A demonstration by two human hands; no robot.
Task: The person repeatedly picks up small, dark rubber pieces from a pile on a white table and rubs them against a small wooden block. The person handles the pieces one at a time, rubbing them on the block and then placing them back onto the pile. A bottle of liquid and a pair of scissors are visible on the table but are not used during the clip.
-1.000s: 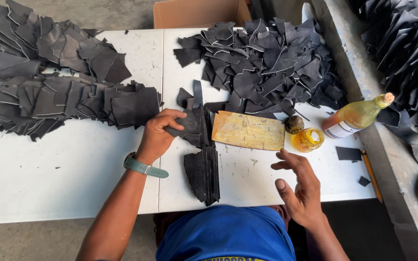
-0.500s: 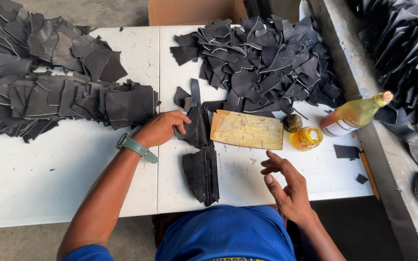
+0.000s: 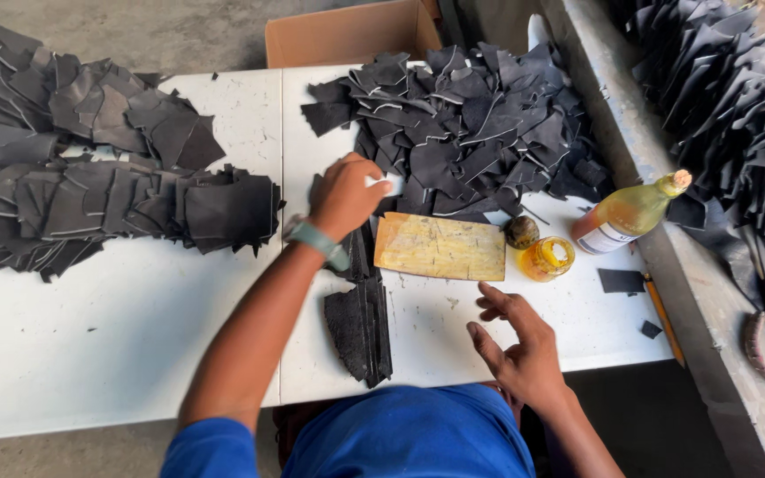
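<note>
Head view: we see our left hand, fingers curled shut but gripping nothing visible, at the near edge of the heap of dark cut pieces, which spreads ahead and rightward. Our right hand hovers open, farther back.

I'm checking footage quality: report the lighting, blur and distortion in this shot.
Head view: soft, even daylight, only faint shadows on the white table; left hand slightly motion-blurred, right hand sharper; table edges bow from wide-angle distortion; the dark pieces lose detail.
</note>
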